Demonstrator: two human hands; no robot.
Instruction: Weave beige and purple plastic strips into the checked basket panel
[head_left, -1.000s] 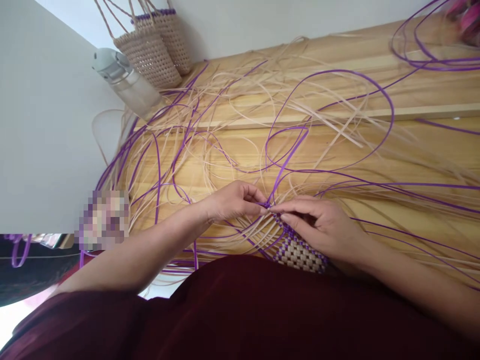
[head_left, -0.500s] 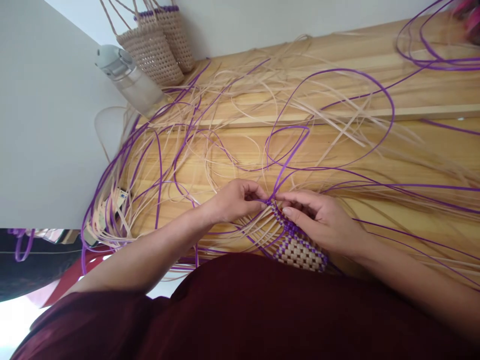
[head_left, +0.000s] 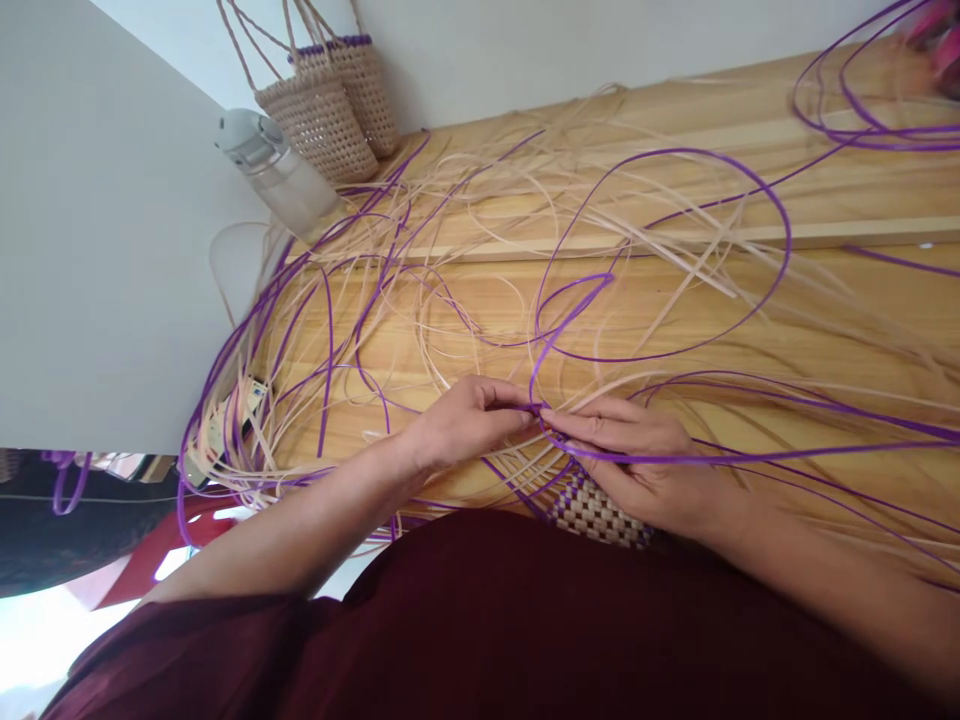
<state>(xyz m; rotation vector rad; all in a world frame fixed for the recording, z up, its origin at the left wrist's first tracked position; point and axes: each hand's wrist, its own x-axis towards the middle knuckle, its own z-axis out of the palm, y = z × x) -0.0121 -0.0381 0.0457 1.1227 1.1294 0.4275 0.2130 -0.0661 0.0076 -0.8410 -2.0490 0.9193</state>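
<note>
Purple-and-cream woven piece (head_left: 598, 512) at surface (head_left: 480, 345) edge against shirt (head_left: 480, 620) — left hand (head_left: 469, 425) pinching purple strand (head_left: 574, 313) at its working end, right hand (head_left: 649, 460) gripping there too, fingertips nearly touching — clear bottle (head_left: 289, 185) tilted near woven baskets (head_left: 322, 125)

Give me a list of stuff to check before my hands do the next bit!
1. Left hand pinching at the woven edge: ok.
2. Right hand close beside the left fingers: ok.
3. Right hand free of purple strips: not ok, a long purple strip lies across it.
4. Loose strips lying apart: not ok, they cross and loop over each other.
5. Bottle away from both hands: ok, it is over by the little woven bags.
6. Whole woven patch neat: cannot tell, the right hand and dark red shirt seem to hide some.
</note>
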